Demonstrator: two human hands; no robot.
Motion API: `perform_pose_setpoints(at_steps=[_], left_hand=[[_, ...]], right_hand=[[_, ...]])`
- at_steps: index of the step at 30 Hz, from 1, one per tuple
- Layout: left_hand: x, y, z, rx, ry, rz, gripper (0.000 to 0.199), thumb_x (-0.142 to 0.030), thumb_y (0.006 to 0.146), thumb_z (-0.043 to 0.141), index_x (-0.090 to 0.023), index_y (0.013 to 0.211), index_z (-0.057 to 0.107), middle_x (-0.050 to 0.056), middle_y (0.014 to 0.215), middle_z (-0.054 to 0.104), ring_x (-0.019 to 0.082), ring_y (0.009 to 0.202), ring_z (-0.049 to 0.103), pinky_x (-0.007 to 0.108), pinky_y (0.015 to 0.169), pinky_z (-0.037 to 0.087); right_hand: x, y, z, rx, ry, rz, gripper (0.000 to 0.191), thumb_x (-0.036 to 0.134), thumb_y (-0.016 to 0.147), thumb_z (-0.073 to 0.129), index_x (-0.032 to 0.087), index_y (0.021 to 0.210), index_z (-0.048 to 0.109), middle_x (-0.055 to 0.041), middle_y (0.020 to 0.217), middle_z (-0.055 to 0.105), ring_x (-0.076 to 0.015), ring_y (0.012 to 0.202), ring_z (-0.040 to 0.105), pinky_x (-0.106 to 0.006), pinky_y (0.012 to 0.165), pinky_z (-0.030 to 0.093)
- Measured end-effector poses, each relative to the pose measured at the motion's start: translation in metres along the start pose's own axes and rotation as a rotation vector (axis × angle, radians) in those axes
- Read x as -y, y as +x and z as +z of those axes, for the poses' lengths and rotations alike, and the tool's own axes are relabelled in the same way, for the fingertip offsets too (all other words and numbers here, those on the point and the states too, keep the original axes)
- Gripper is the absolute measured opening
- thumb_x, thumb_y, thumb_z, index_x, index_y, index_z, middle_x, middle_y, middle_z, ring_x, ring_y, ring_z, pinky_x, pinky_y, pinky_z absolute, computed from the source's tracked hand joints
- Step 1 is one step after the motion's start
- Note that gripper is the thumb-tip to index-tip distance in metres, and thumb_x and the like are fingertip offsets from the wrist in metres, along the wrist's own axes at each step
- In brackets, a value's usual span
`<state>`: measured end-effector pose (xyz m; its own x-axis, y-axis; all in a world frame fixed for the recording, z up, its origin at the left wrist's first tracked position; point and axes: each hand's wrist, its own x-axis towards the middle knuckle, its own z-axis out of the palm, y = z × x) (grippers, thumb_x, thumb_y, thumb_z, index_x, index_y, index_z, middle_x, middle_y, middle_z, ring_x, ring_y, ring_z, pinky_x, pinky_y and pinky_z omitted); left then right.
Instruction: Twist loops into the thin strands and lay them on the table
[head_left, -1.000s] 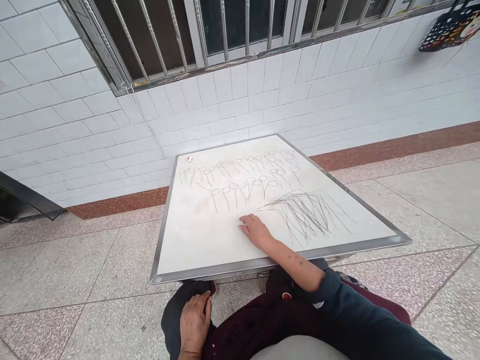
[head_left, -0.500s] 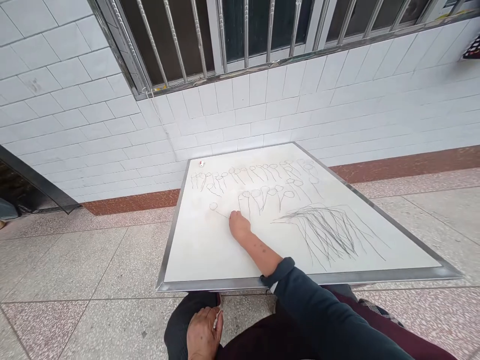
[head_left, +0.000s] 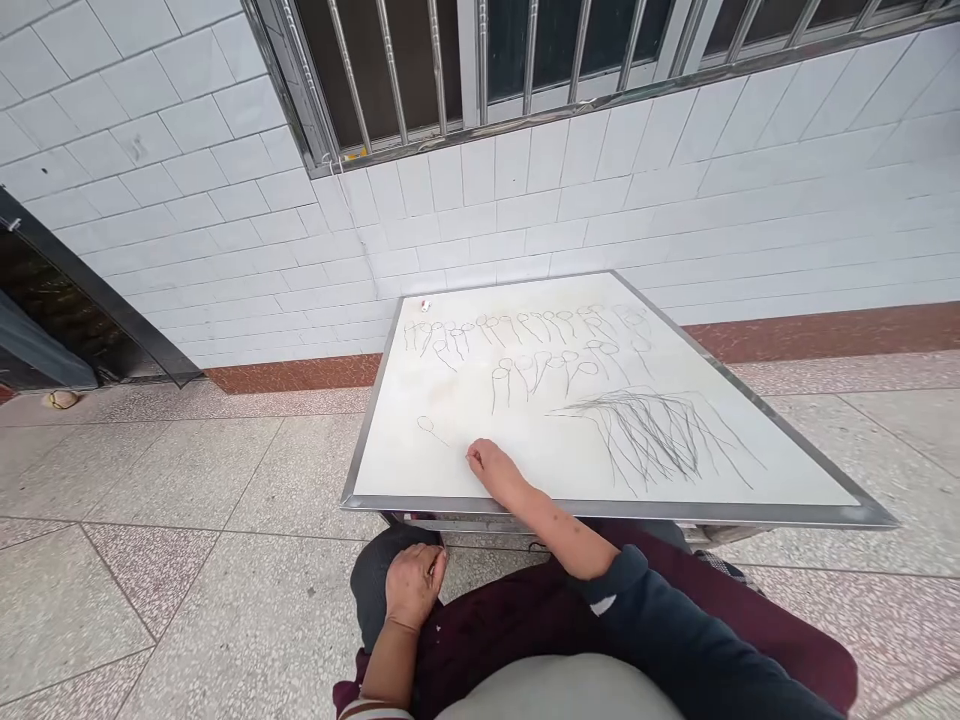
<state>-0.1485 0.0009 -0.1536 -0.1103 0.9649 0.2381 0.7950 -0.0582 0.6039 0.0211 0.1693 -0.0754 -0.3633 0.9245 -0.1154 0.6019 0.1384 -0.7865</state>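
My right hand [head_left: 487, 462], its fingers pinched, hangs low over the front left of the white table [head_left: 405, 470]. A thin wire [head_left: 425, 424] with a round loop at its far end runs towards those fingertips; its near end is too faint to follow. Behind the hand, several similar looped wires [head_left: 525, 365] lie in rows. To the right spreads a tangled bunch of loose dark wires [head_left: 652, 425]. My left hand [head_left: 415, 583] rests on the left knee in front of the table. Its fingers are curled, and thumb and forefinger meet on something too small to make out.
A tiny white and red object [head_left: 426, 305] sits at the table's back left corner. The table's grey metal rim [head_left: 600, 508] faces my lap. Behind it stands a white tiled wall [head_left: 510, 225] with a barred window [head_left: 570, 50]. A dark doorway [head_left: 52, 320] opens at far left.
My right hand has come nearer the table's front edge, and the looped wire has shifted forward and left with it. My left hand stays on the knee. The camera view has tilted and shifted.
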Motion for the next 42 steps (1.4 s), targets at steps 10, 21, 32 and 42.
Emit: perform_pose_setpoints(at_steps=[10,21,32,42], left_hand=[[-0.046,0.004,-0.038,-0.330,-0.640,-0.334,0.054,-0.054,0.092,0.039,-0.013,0.110,0.068,0.011,0.084,0.071,0.018,0.072,0.066,0.030,0.068,0.052],[-0.118,0.012,-0.075,-0.437,-1.127,-0.437,0.036,-0.039,0.082,0.068,-0.017,0.110,0.069,0.005,0.086,0.072,0.012,0.075,0.066,0.027,0.074,0.053],[-0.144,0.007,-0.080,-0.355,-0.783,-0.371,0.034,-0.040,0.087,0.061,-0.018,0.111,0.071,-0.001,0.067,0.066,0.009,0.055,0.057,0.022,0.055,0.049],[-0.157,0.005,-0.069,-0.140,-0.740,-0.296,0.029,-0.036,0.086,0.061,-0.019,0.107,0.073,0.001,0.069,0.067,0.012,0.057,0.058,0.024,0.057,0.051]], right_hand=[[-0.004,-0.129,-0.027,0.566,1.100,0.128,0.036,0.046,0.074,0.075,0.018,0.083,0.054,0.0031,0.075,0.044,-0.0050,0.055,0.029,-0.021,0.049,0.019],[0.002,-0.145,-0.028,0.630,0.810,0.006,0.037,0.052,0.081,0.067,0.018,0.083,0.053,0.0060,0.066,0.041,-0.0068,0.055,0.033,-0.022,0.052,0.025],[0.014,-0.145,-0.035,0.413,0.681,-0.167,0.035,0.053,0.094,0.047,0.020,0.102,0.057,-0.0044,0.097,0.060,-0.0153,0.087,0.052,-0.030,0.076,0.043],[0.030,-0.144,-0.034,0.300,0.837,-0.112,0.024,0.043,0.087,0.063,0.020,0.082,0.059,0.0024,0.076,0.058,-0.0097,0.064,0.045,-0.024,0.061,0.036]])
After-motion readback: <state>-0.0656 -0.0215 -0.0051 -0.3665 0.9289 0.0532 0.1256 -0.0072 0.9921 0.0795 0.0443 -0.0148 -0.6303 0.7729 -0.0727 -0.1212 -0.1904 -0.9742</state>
